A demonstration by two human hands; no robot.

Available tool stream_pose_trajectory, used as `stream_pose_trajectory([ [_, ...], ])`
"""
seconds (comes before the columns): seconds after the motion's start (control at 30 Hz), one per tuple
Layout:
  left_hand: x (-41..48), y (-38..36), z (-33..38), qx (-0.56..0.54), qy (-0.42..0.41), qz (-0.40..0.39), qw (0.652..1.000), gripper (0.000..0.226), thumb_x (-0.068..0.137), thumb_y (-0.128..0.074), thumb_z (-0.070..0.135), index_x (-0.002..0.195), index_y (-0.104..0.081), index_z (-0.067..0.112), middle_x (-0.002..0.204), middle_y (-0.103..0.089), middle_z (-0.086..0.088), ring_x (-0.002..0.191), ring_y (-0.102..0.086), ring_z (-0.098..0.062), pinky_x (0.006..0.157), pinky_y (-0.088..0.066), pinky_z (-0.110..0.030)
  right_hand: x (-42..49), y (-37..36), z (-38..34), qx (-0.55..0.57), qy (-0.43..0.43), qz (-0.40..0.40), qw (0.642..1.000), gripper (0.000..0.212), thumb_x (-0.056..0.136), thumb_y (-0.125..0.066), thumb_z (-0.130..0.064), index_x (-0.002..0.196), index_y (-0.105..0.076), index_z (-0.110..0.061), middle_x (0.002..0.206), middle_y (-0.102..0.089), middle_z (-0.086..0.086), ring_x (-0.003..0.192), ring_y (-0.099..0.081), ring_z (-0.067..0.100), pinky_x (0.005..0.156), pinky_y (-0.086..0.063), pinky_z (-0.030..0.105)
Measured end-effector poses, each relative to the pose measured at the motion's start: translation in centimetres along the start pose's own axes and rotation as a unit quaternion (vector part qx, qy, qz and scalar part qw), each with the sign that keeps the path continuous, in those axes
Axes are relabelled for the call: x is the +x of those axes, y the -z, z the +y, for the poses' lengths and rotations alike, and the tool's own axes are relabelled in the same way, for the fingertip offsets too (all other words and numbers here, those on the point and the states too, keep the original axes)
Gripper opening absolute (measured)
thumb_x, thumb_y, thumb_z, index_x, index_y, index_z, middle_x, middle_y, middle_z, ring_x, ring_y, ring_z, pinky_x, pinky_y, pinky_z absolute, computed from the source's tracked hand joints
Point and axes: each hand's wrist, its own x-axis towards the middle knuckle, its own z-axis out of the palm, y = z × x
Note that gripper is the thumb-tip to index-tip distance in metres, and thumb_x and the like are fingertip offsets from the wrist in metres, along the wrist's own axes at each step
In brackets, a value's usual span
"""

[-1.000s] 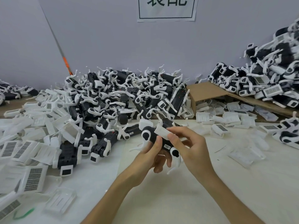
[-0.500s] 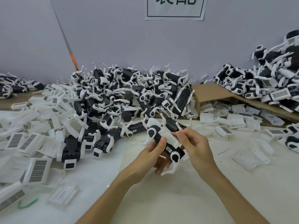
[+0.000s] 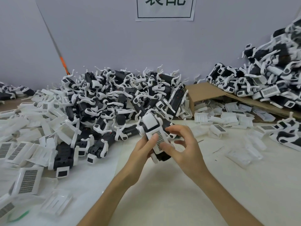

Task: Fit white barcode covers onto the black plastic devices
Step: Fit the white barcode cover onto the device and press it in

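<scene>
A black plastic device (image 3: 162, 156) with white clips is held above the table at centre. A white barcode cover (image 3: 154, 129) lies on its upper face, barcode facing me. My left hand (image 3: 143, 152) grips the device from the left, thumb on the barcode. My right hand (image 3: 182, 149) holds it from the right, thumb pressing the cover's lower part, fingers curled over the far side. A big heap of black devices (image 3: 123, 101) lies behind. Loose white covers (image 3: 26, 180) lie at the left.
A second heap of devices (image 3: 267, 82) sits on a flattened cardboard box (image 3: 206, 93) at the right. More white covers (image 3: 228, 118) lie under its edge. Clear plastic pieces (image 3: 241, 155) are scattered right of my hands. A paper sign (image 3: 164, 8) hangs on the wall.
The device has been turned in my hands so the white cover now faces me. The cover sits flat on the device, and both thumbs have moved onto it.
</scene>
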Motion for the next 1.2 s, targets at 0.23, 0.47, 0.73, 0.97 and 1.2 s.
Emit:
stream_pose_trajectory([
  [0.23, -0.2, 0.1, 0.4, -0.049, -0.026, -0.009, 0.998, 0.044, 0.093, -0.058, 0.045, 0.122, -0.067, 0.013, 0.114, -0.072, -0.018, 0.109, -0.069, -0.035, 0.085, -0.058, -0.042, -0.6, -0.5, -0.2, 0.004, 0.015, -0.048, 0.999, 0.038, 0.086, -0.074, -0.039, 0.12, -0.06, -0.03, 0.114, -0.068, -0.017, 0.116, -0.061, 0.005, 0.092, -0.046, 0.014],
  [0.47, -0.3, -0.2, 0.4, -0.057, -0.035, -0.003, 0.998, 0.052, 0.09, -0.06, 0.044, 0.122, -0.064, 0.003, 0.108, -0.073, -0.021, 0.101, -0.071, -0.035, 0.073, -0.058, -0.035, -0.7, -0.6, -0.6, 0.002, 0.041, -0.04, 0.998, 0.031, 0.09, -0.073, -0.032, 0.118, -0.06, -0.029, 0.106, -0.071, -0.019, 0.109, -0.066, 0.006, 0.084, -0.053, 0.016],
  [0.73, -0.1, 0.1, 0.2, -0.045, -0.037, -0.039, 0.998, 0.05, 0.096, -0.059, 0.041, 0.13, -0.058, 0.004, 0.117, -0.071, -0.018, 0.114, -0.067, -0.035, 0.086, -0.058, -0.036, -0.7, -0.9, -0.1, 0.004, 0.049, -0.019, 0.999, 0.026, 0.094, -0.07, -0.022, 0.12, -0.063, -0.023, 0.107, -0.072, -0.018, 0.106, -0.067, 0.005, 0.084, -0.05, 0.013],
  [0.97, -0.1, 0.2, 0.0, 0.026, -0.048, -0.047, 0.997, 0.047, 0.091, -0.064, 0.02, 0.135, -0.051, 0.014, 0.125, -0.071, -0.006, 0.118, -0.066, -0.024, 0.097, -0.055, -0.044, -0.1, 0.0, 0.6, 0.02, -0.005, -0.038, 0.999, 0.038, 0.089, -0.062, -0.032, 0.126, -0.056, -0.027, 0.109, -0.068, -0.021, 0.111, -0.063, 0.006, 0.085, -0.049, 0.013],
  [1.2, -0.1, 0.2, -0.1, 0.093, -0.074, -0.011, 0.993, 0.042, 0.086, -0.067, 0.021, 0.127, -0.056, 0.021, 0.118, -0.073, 0.0, 0.107, -0.07, -0.022, 0.083, -0.057, -0.035, 0.0, 0.2, 0.8, 0.021, -0.012, -0.068, 0.997, 0.044, 0.092, -0.059, -0.041, 0.133, -0.053, -0.03, 0.123, -0.065, -0.014, 0.124, -0.056, 0.005, 0.097, -0.043, 0.016],
])
